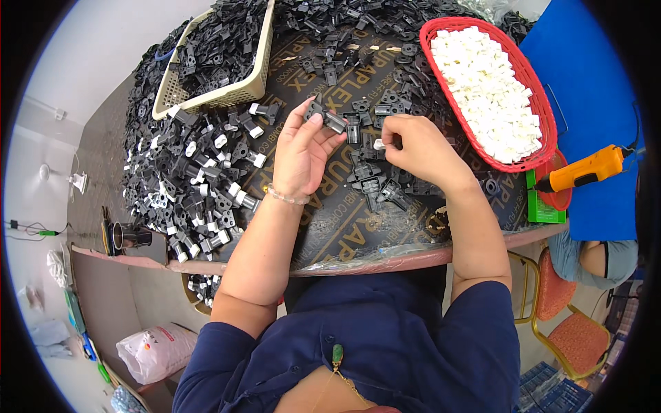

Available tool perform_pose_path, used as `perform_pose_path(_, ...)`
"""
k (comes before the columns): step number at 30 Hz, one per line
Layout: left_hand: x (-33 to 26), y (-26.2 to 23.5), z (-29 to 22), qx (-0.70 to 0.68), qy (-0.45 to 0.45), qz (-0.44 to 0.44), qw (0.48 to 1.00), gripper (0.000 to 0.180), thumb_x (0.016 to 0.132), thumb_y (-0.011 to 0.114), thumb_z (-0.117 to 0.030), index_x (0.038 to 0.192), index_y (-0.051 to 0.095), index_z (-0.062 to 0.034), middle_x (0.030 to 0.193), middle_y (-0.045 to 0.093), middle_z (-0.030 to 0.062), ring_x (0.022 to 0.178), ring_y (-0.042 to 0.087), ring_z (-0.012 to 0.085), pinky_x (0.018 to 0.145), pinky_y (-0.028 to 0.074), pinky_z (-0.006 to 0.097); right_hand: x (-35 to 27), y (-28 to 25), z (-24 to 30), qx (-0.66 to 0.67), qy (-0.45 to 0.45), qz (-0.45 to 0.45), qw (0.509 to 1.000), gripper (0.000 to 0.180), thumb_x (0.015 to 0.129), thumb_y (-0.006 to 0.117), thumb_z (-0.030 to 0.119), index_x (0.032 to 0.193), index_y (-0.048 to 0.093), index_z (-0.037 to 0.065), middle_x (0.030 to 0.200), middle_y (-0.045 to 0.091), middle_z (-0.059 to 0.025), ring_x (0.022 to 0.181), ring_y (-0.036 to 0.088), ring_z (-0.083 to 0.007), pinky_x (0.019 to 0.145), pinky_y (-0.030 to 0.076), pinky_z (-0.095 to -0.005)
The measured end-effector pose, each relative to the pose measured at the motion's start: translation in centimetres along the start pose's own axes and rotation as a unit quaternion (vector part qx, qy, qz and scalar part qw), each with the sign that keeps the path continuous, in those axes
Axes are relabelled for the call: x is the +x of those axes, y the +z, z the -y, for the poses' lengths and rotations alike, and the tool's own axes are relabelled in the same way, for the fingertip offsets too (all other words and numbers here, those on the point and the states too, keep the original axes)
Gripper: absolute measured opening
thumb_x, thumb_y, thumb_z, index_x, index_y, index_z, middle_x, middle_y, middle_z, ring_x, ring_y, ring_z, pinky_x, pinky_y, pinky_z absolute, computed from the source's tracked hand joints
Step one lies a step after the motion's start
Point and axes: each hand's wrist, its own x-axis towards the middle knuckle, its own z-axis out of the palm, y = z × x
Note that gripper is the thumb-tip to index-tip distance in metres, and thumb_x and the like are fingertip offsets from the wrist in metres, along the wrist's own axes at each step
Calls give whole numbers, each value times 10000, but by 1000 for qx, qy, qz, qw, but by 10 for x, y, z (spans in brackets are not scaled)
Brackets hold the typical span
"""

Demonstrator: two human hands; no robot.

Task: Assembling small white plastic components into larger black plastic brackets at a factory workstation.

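Note:
My left hand [303,148] holds a small black plastic part [325,114] up by the fingertips above the dark board. My right hand [416,144] pinches a small white plastic piece [378,144] just right of it, fingers closed around it. Between and below the hands lie several loose black parts [375,182] on the round brown board [344,227]. A bead bracelet [286,198] circles my left wrist.
A red oval basket [544,117] of white pieces sits at the right. A beige basket [206,103] of black parts stands at the back left. A heap of black parts with white inserts [200,186] fills the left side. An orange power tool [585,170] lies by a blue surface.

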Motion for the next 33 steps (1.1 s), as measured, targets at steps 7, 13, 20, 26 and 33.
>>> perform_pose_path(7, 0, 0, 10, 45, 19, 41, 998, 266, 949, 638, -30, 1187, 524, -65, 1092, 686, 119, 957, 681, 218, 857, 563, 379, 7, 27, 10, 277, 22, -45, 959, 87, 838, 592, -39, 893, 557, 19, 976, 594, -26, 916, 611, -96, 740, 483, -241)
perform_pose_path(13, -2, 0, 9, 24, 18, 21, 999, 226, 945, 647, -25, 1127, 518, -60, 1062, 695, 124, 924, 686, 210, 851, 570, 372, 13, 28, 17, 549, 70, -107, 826, 207, 857, 675, -38, 1044, 598, 8, 988, 635, -44, 908, 637, -113, 808, 525, -247)
perform_pose_path(20, -2, 1, 12, 41, 36, 20, 998, 237, 938, 651, -3, 1123, 511, -53, 1061, 693, 127, 922, 687, 195, 863, 575, 357, 14, 30, 5, 555, 96, -101, 820, 231, 837, 732, -40, 1049, 643, -20, 965, 693, -86, 812, 654, -121, 779, 544, -256)
perform_pose_path(26, -3, -3, 2, 109, 31, 66, 991, 223, 947, 643, -19, 1133, 536, -79, 1110, 682, 119, 1000, 681, 210, 899, 569, 353, 13, 25, -7, 515, 67, -33, 854, 355, 806, 786, 7, 1131, 645, -4, 1092, 683, -94, 935, 657, -134, 851, 531, -272)
perform_pose_path(33, 0, -4, 9, -44, -95, 144, 984, 277, 1025, 571, -248, 1252, 515, -99, 1199, 632, 123, 1098, 651, 235, 913, 567, 401, 28, 20, 24, 535, -19, 73, 841, 906, 698, 888, 201, 1449, 430, -14, 1399, 561, -127, 1227, 571, -217, 1091, 416, -368)
